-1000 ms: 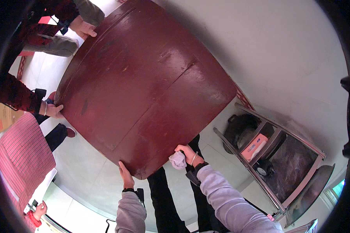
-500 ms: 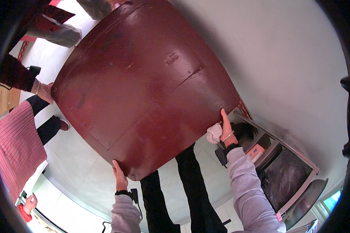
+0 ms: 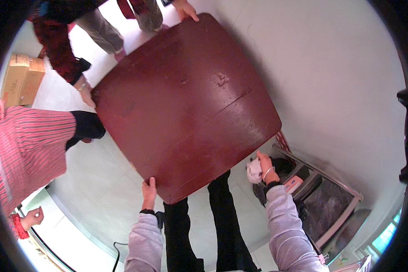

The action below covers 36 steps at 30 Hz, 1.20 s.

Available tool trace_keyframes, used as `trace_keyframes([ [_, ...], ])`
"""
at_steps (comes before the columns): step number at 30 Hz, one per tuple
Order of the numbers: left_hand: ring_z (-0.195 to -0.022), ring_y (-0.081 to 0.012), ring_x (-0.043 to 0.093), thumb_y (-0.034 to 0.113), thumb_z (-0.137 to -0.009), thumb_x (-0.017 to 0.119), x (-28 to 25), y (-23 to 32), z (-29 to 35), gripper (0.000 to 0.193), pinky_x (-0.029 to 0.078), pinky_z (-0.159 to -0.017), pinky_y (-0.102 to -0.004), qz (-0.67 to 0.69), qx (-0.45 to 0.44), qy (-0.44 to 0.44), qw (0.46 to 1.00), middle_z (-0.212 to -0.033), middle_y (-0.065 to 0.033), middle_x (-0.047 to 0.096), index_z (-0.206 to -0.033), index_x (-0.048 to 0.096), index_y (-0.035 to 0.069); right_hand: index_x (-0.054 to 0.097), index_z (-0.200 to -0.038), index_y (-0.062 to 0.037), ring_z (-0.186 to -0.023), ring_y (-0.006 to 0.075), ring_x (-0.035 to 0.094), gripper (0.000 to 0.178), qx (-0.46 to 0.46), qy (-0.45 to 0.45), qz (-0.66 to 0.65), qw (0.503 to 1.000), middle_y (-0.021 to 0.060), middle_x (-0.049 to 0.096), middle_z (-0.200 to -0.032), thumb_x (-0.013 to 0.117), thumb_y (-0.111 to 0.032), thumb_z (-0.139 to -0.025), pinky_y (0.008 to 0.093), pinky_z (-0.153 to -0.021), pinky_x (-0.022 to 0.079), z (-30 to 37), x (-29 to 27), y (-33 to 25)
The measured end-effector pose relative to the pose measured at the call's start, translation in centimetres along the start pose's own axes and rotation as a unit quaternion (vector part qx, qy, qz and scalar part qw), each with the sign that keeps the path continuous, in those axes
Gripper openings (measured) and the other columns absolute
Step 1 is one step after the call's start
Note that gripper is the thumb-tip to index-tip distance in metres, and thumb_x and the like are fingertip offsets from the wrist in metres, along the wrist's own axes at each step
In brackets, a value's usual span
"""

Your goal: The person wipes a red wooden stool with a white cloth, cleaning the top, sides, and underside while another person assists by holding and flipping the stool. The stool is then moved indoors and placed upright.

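Observation:
A large dark red wooden tabletop (image 3: 181, 109), square with rounded corners and scuffed, fills the middle of the view. My left hand (image 3: 149, 194) is closed on its edge by the near left corner, thumb on top and the other fingers hidden. A crumpled white cloth (image 3: 254, 170) is held in my right hand (image 3: 267, 167), just by the near right edge. Whether those fingers touch the wood I cannot tell. At the far side, another person's hand (image 3: 85, 92) grips the left corner, and that person's other hand (image 3: 186, 9) rests at the far corner.
A pale wall (image 3: 331, 77) runs close along the right. Below it stands a low grey-framed unit (image 3: 331, 206) with compartments. Someone in a red striped garment (image 3: 36, 149) is at the left, near a cardboard box (image 3: 23, 79). A black cable (image 3: 117, 254) lies on the floor.
The tabletop looks smaller and has turned slightly, with its far corner now in view. My right thumb has come off its top face. The striped person has moved closer on the left.

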<state>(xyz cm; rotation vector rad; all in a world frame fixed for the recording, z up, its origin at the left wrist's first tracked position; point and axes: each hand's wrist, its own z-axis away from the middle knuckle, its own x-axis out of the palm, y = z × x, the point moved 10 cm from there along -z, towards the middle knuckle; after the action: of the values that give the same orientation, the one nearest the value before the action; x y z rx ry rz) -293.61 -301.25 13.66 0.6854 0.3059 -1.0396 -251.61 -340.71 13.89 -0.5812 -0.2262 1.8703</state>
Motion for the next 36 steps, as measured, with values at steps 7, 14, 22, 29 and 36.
trace_keyframes([
  [7, -0.094, -0.0183, 0.066, 0.010, -0.094, 0.055, -6.1, 11.3, 11.2, 0.028, 0.051, -0.084, -0.0306, 0.045, 0.188, -0.220, 0.956, -0.101, -0.0126, 0.069, -0.120, 0.058, 0.001, 0.063, -0.082, -0.0093, -0.062, 0.0164, 0.060, 0.014, 0.076, -0.176, -0.074, 0.979, 0.0022, 0.061, -0.071, 0.068, -0.023, -0.082, 0.0322, -0.056, 0.049, 23.5, 2.8, 3.1],
  [14, -0.043, -0.0127, 0.050, 0.026, -0.092, 0.053, -25.6, -5.3, 19.9, 0.025, 0.042, -0.040, -0.0293, -0.034, 0.045, -0.125, 0.991, -0.054, -0.0007, 0.052, -0.093, 0.068, 0.006, 0.065, -0.084, -0.0089, -0.060, 0.0170, 0.061, 0.018, 0.097, -0.196, 0.021, 0.976, 0.0029, 0.063, -0.072, 0.069, -0.026, -0.083, 0.0340, -0.055, 0.050, 35.8, 0.1, 12.5],
  [22, -0.047, -0.0171, 0.048, 0.014, -0.085, 0.055, -38.8, -43.1, 45.4, 0.016, 0.042, -0.041, -0.0331, 0.189, -0.232, 0.114, 0.947, -0.060, -0.0064, 0.053, -0.092, 0.065, 0.004, 0.069, -0.089, -0.0085, -0.077, 0.0264, 0.066, 0.023, -0.167, -0.187, 0.498, 0.830, 0.0137, 0.068, -0.083, 0.055, -0.026, -0.083, 0.0409, -0.070, 0.052, 34.7, -9.2, 19.7],
  [29, -0.051, -0.0204, 0.058, 0.018, -0.085, 0.058, -28.9, -54.0, 57.5, 0.018, 0.050, -0.046, -0.0351, 0.359, -0.302, 0.067, 0.881, -0.066, -0.0099, 0.061, -0.087, 0.065, 0.002, 0.065, -0.086, -0.0100, -0.084, 0.0394, 0.064, 0.017, -0.416, -0.197, 0.667, 0.586, 0.0203, 0.066, -0.087, 0.054, -0.022, -0.085, 0.0472, -0.072, 0.050, 37.5, -9.0, 16.0],
  [36, -0.073, -0.0225, 0.067, 0.017, -0.078, 0.065, -29.9, -58.7, 56.8, 0.014, 0.055, -0.063, -0.0353, 0.428, -0.264, 0.113, 0.857, -0.080, -0.0074, 0.067, -0.088, 0.067, 0.007, 0.069, -0.100, -0.0148, -0.096, 0.0328, 0.065, 0.023, -0.408, -0.306, 0.729, 0.456, 0.0161, 0.068, -0.101, 0.053, -0.022, -0.086, 0.0408, -0.085, 0.052, 44.1, 10.4, 18.4],
])
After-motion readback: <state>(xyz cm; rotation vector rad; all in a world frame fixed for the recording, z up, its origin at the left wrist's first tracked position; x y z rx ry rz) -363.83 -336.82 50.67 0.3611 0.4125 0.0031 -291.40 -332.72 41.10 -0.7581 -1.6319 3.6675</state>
